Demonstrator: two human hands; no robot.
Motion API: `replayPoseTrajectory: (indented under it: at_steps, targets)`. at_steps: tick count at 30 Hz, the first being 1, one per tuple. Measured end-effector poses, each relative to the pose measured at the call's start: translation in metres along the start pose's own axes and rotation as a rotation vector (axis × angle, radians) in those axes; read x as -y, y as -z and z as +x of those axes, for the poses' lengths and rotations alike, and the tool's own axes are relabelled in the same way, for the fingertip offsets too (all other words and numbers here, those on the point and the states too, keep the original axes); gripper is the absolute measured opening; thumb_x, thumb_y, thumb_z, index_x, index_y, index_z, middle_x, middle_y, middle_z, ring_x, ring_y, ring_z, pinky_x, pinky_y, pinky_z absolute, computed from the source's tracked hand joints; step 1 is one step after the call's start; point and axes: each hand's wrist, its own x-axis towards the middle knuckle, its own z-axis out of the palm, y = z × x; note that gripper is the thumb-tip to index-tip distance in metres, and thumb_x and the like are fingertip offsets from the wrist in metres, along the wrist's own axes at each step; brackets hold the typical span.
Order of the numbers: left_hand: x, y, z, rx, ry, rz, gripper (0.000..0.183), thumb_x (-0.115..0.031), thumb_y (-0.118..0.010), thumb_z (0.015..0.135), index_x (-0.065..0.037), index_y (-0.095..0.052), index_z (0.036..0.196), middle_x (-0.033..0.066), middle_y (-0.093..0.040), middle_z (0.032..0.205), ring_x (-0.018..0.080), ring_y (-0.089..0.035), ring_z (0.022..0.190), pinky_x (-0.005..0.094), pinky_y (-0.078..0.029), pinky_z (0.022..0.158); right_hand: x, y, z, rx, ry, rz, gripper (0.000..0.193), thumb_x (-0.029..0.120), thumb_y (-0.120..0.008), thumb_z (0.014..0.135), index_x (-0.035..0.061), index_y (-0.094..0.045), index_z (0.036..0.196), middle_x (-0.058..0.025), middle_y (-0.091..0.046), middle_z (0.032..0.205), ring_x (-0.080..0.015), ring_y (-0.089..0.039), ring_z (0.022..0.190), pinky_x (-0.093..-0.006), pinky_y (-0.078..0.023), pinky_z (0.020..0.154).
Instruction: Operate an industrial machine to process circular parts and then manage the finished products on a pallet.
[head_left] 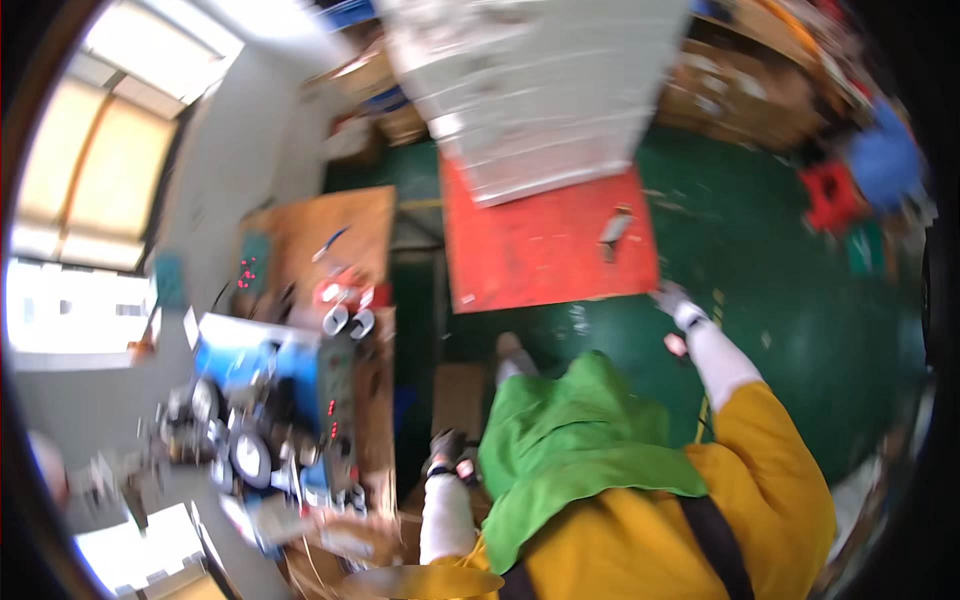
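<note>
My right hand (676, 298), in a greyish glove, reaches to the near right corner of a red board (550, 255). Whether it touches the edge is hard to tell, as motion smears its fingers. A white stack of wrapped sheets (540, 90) rests on the far part of the board. Toward its right side lies a small silver and dark tool (615, 232), too blurred to name. My left hand (447, 450), in a dark glove, is low beside the green apron (575, 430), near the bench on the left. Its fingers are blurred too.
On the left, a bench carries a blue machine (260, 360) with dark wheels and a control box with red digits (333, 420). A wooden board (335, 235) adjoins it. Cardboard boxes (745, 95) stand at the far right, near a red stool-like thing (830, 195). The floor (790, 300) is green.
</note>
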Motion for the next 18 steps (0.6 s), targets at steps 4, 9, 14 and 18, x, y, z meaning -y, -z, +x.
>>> replayPoseTrajectory:
  at_steps: [4,9,14,18]
  targets:
    - [0.037,0.016,0.05,0.069,0.403,-0.885,0.021,-0.012,-0.056,0.077,-0.01,-0.058,0.097,0.01,-0.064,0.078,0.0172,-0.058,0.056,0.0262,-0.043,0.043,0.036,0.006,0.045,-0.257,-0.168,0.023,0.041,0.037,-0.06,0.077,0.0056,-0.057,0.103,-0.0152,-0.061,0.093,-0.0284,-0.057,0.088,-0.035,-0.043,0.078]
    - [0.017,0.098,0.057,-0.099,0.497,-1.272,0.023,-0.012,-0.057,0.075,-0.008,-0.058,0.097,0.0062,-0.06,0.075,0.019,-0.06,0.063,0.028,-0.045,0.049,0.12,-0.002,0.067,-0.31,-0.539,0.015,0.079,0.054,-0.063,0.067,0.0051,-0.04,0.124,-0.0178,-0.044,0.126,-0.031,-0.047,0.112,-0.04,-0.04,0.092]
    - [-0.037,0.151,0.087,-0.077,0.404,-1.299,0.02,-0.01,-0.056,0.075,-0.004,-0.057,0.094,0.0056,-0.059,0.07,0.0137,-0.055,0.058,0.0236,-0.041,0.05,0.102,-0.021,0.079,-0.447,-0.557,-0.195,0.063,0.04,-0.068,0.067,0.0024,-0.042,0.11,-0.0203,-0.053,0.105,-0.0337,-0.055,0.097,-0.041,-0.046,0.082]
    - [-0.008,0.131,0.127,-0.004,0.321,-1.203,0.025,-0.012,-0.057,0.077,-0.003,-0.056,0.1,0.0072,-0.063,0.078,0.0147,-0.058,0.061,0.0232,-0.043,0.052,0.116,-0.05,0.077,-0.475,-0.422,-0.221,0.047,0.03,-0.068,0.067,0.0077,-0.047,0.102,-0.0155,-0.055,0.099,-0.0317,-0.057,0.093,-0.0411,-0.048,0.074]
